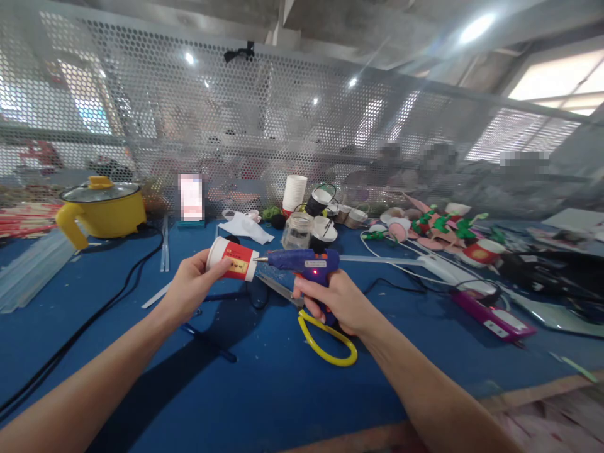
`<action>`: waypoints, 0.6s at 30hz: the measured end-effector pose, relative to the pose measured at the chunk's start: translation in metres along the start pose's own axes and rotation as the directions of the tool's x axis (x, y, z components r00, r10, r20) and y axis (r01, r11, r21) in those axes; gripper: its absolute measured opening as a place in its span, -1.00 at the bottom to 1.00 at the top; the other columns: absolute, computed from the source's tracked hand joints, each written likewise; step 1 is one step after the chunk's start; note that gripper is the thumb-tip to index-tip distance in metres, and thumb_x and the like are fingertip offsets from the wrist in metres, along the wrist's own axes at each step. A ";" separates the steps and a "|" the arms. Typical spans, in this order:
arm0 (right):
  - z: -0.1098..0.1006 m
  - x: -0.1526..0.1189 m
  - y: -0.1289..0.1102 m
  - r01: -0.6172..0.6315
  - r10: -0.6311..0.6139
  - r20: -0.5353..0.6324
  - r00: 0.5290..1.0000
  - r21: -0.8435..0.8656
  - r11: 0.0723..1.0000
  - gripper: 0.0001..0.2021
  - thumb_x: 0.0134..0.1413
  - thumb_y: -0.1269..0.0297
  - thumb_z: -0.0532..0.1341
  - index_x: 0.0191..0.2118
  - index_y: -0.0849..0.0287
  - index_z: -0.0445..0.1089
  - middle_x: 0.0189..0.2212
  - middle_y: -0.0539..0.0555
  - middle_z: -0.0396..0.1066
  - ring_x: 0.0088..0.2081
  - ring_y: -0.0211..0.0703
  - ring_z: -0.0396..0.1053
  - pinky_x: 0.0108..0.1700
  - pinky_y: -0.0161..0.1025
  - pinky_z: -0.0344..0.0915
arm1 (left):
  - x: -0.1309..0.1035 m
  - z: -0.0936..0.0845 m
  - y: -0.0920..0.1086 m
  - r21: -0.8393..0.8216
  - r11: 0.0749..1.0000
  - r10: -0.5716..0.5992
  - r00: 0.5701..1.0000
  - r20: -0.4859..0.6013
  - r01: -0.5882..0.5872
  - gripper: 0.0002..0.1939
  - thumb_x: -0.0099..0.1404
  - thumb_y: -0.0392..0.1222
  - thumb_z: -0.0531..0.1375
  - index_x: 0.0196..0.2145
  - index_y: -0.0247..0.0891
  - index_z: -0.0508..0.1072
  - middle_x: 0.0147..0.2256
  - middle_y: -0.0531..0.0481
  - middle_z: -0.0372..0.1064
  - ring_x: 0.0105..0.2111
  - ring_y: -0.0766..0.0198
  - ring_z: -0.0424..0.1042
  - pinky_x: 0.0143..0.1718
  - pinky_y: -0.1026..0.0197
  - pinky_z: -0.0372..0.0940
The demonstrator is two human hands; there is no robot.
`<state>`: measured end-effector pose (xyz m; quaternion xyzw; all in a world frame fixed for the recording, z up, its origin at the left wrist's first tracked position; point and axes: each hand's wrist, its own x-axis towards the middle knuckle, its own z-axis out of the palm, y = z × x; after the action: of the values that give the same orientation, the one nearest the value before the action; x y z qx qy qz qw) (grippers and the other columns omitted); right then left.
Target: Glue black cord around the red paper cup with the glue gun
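Note:
My left hand (195, 280) holds a red and white paper cup (241, 260) tipped on its side. My right hand (335, 299) is wrapped round the handle of a blue glue gun (292, 259), whose small red light is lit. The metal nozzle points left and is at the cup's right end; whether it touches cannot be told. A clear glue stick (377, 258) sticks out of the gun's back. Below the gun lie scissors with yellow handles (330, 360), partly hidden by my right hand.
A yellow pot (111, 211) and clear glue sticks (35, 270) are at the left. Behind stand a phone (191, 198), stacked cups (295, 192) and a glass jar (297, 231). A purple power strip (493, 318), cables and craft pieces lie right on the blue table (283, 402).

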<state>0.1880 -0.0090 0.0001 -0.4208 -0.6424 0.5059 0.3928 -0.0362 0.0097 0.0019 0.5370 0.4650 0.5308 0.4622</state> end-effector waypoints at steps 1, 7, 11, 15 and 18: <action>0.000 0.000 0.000 -0.003 0.003 -0.001 1.000 0.028 1.000 -0.76 -0.01 0.20 0.11 -0.53 0.28 0.29 -0.84 -0.13 0.13 -0.78 -0.46 0.04 -0.68 -0.44 0.01 | 0.000 0.000 0.000 -0.003 1.000 0.005 1.000 0.003 -0.005 -0.73 -0.01 -0.07 0.25 -0.36 -0.27 0.45 -0.41 -0.02 0.49 -0.46 0.27 0.43 -0.42 0.27 0.31; -0.001 0.002 0.003 -0.058 0.054 0.040 0.998 0.089 0.994 -0.76 -0.02 0.20 0.13 -0.54 0.29 0.29 -0.84 -0.12 0.14 -0.79 -0.47 0.03 -0.71 -0.45 -0.03 | 0.000 0.000 -0.001 0.003 1.000 0.013 1.000 -0.015 -0.013 -0.69 -0.03 -0.03 0.25 -0.36 -0.27 0.45 -0.40 -0.02 0.49 -0.46 0.24 0.42 -0.45 0.25 0.31; 0.000 0.002 0.003 -0.076 0.068 0.071 0.995 0.110 0.991 -0.76 -0.02 0.20 0.13 -0.54 0.28 0.28 -0.84 -0.13 0.14 -0.80 -0.48 0.02 -0.71 -0.46 -0.02 | -0.001 0.001 -0.001 -0.029 0.999 0.017 1.000 -0.009 -0.017 -0.71 -0.03 -0.05 0.26 -0.37 -0.27 0.46 -0.44 0.01 0.49 -0.47 0.28 0.41 -0.45 0.28 0.30; 0.000 0.003 0.002 -0.061 0.060 0.018 0.998 0.132 0.989 -0.76 -0.02 0.22 0.13 -0.56 0.28 0.28 -0.86 -0.13 0.13 -0.80 -0.48 0.02 -0.71 -0.47 -0.04 | -0.001 0.001 -0.001 -0.023 0.999 0.038 0.999 -0.012 -0.038 -0.73 -0.03 -0.06 0.26 -0.38 -0.27 0.46 -0.42 0.02 0.48 -0.44 0.28 0.41 -0.40 0.29 0.28; 0.000 0.004 0.002 -0.051 0.053 -0.007 0.999 0.165 0.985 -0.76 -0.02 0.22 0.14 -0.55 0.29 0.28 -0.87 -0.13 0.13 -0.80 -0.48 0.02 -0.72 -0.47 -0.06 | -0.001 0.002 0.000 -0.006 0.999 0.049 0.999 -0.023 -0.050 -0.73 -0.02 -0.06 0.25 -0.37 -0.28 0.46 -0.41 0.00 0.48 -0.42 0.27 0.40 -0.37 0.27 0.28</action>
<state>0.1871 -0.0050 -0.0016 -0.4062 -0.5849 0.5650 0.4167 -0.0345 0.0082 0.0021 0.5408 0.4551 0.5496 0.4453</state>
